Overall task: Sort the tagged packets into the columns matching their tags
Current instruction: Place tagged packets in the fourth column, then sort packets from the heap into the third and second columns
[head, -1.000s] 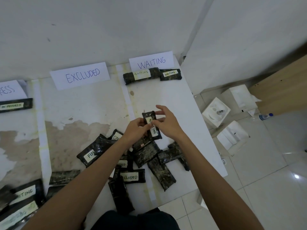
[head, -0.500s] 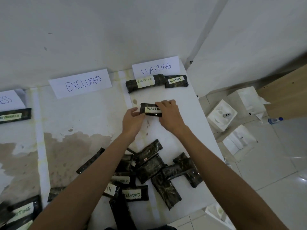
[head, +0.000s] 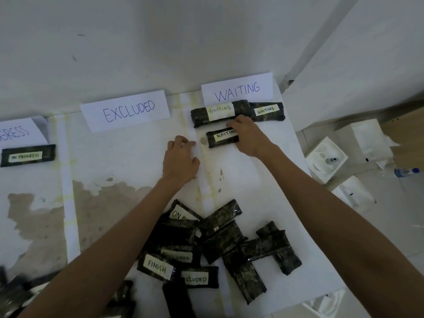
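White table (head: 252, 180): three WAITING packets (head: 267, 110); right hand (head: 249, 137) grips nearest packet (head: 219, 139), left hand (head: 181, 160) loose, empty.

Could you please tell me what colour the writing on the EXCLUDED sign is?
Blue, handwritten on white paper; the head view shows the sign clearly.

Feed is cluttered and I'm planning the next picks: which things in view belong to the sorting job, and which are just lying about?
Job: held WAITING packet, gripped by the right hand; two placed WAITING packets; ON PROGRESS packet; unsorted pile; EXCLUDED sign; WAITING sign.
Lying about: white boxes and water bottle on the floor.
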Demonstrator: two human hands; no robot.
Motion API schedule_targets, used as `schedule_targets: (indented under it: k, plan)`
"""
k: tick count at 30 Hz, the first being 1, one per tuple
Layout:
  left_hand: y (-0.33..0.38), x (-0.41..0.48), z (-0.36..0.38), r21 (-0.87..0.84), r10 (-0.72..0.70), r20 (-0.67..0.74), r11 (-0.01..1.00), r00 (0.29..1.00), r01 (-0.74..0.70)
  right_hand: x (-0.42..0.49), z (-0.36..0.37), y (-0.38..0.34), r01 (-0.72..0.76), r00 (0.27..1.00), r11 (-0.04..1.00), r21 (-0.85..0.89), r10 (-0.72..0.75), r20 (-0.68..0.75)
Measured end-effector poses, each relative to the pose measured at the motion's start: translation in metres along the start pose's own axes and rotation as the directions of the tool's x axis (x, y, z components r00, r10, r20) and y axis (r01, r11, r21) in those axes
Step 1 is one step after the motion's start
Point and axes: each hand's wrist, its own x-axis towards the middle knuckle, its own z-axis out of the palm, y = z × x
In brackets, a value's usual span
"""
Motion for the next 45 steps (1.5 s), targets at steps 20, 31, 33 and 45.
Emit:
schedule_targets:
  k: [20, 31, 33, 45]
  plan:
    - [-0.023, -0.146, -0.016, -0.155, 0.089, 0.114, 0.985, 0.989, -0.071, -0.157, 0.041, -0.098, 0.387, 0.885, 0.875, -0.291, -0.263, 0.385]
    - [-0.001, -0.166, -0.035, -0.458, -0.027, 0.163, 0.883, 0.986, 0.1, -0.16, 0.028, -0.11, 0.467, 0.871, 0.794, -0.388, -0.337, 0.359]
    - [0.001, -0.167, -0.039, -0.532, -0.08, 0.201, 0.828, 0.976, 0.178, -0.163, 0.025, -0.106, 0.383, 0.912, 0.893, -0.238, -0.323, 0.255]
    - [0.012, -0.162, -0.054, -0.812, -0.188, 0.56, 0.066, 0.807, 0.58, -0.192, -0.008, -0.121, -0.036, 0.999, 0.578, 0.815, 0.034, 0.02]
